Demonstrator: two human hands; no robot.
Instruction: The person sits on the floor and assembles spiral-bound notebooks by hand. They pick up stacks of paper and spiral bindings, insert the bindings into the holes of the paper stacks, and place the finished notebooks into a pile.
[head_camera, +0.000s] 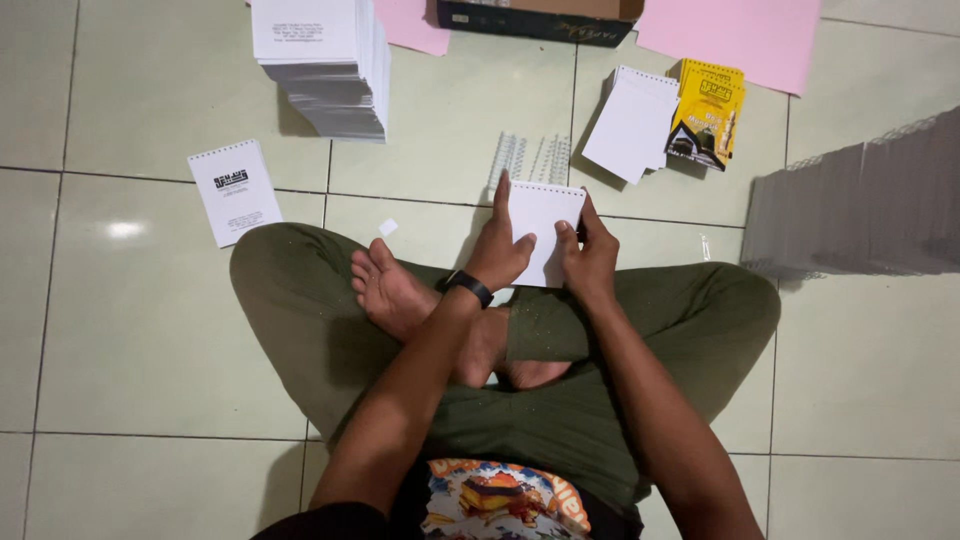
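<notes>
I sit cross-legged on a tiled floor. Both hands hold a small white notepad (541, 225) with punched holes along its top edge, just above my knees. My left hand (499, 247), with a black band on its wrist, grips the pad's left side, one finger stretched up along the edge. My right hand (589, 256) grips the right side, thumb on the pad's face. Several white spiral wire bindings (530, 158) lie on the floor right beyond the pad.
A tall stack of white printed sheets (325, 62) stands at the far left. A printed notepad (234, 191) lies left. White pads (632, 122) and yellow covers (706, 114) lie far right, pink paper (735, 35) and a dark box (540, 18) behind them. A grey fanned stack (860, 205) fills the right.
</notes>
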